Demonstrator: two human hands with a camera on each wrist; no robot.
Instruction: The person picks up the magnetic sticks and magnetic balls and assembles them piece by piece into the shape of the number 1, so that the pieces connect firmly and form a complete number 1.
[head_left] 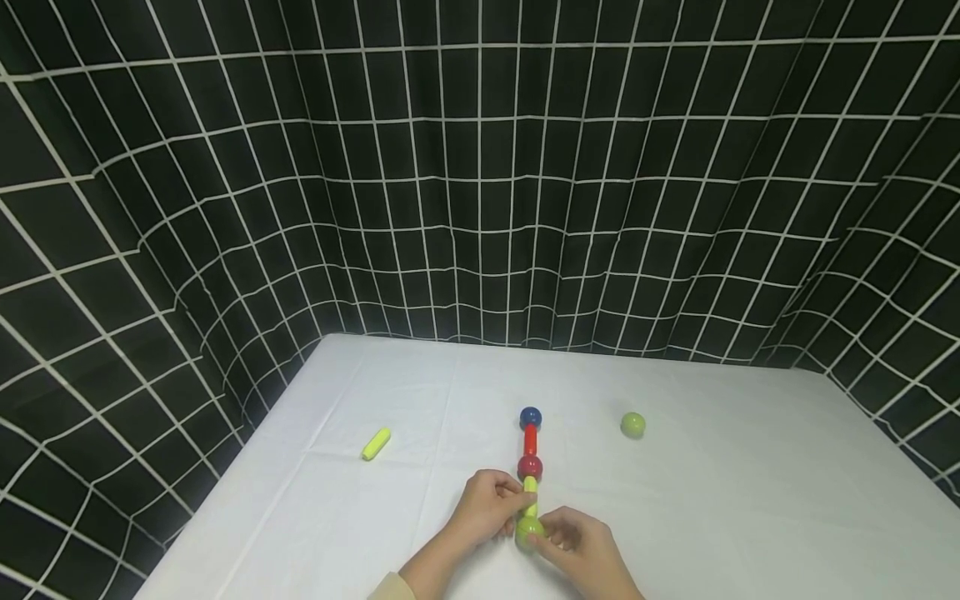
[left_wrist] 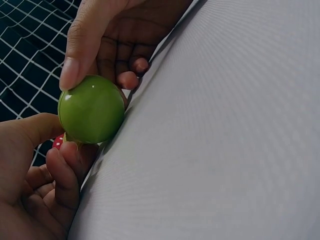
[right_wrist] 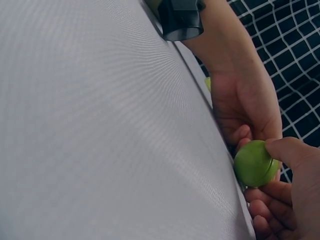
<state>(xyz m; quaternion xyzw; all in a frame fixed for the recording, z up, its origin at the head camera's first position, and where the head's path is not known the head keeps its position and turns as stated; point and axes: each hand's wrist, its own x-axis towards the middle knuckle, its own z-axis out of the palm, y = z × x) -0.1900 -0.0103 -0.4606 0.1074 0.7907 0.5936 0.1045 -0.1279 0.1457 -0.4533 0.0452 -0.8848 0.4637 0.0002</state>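
A chain of balls and rods lies on the white table. From the far end it runs blue ball (head_left: 530,417), red rod (head_left: 530,440), red ball (head_left: 529,467), yellow-green rod (head_left: 531,495), green ball (head_left: 529,533). My left hand (head_left: 486,507) pinches the yellow-green rod between thumb and finger. At the near end, my right hand (head_left: 579,546) grips the green ball, seen close up in the left wrist view with the right thumb on it. The ball hides most of the rod in both wrist views.
A loose yellow-green rod (head_left: 377,444) lies on the table to the left. Off to the right of the chain sits another green ball (head_left: 633,425). Behind the white-covered table (head_left: 750,467) hangs a dark curtain (head_left: 495,167) with a white grid.
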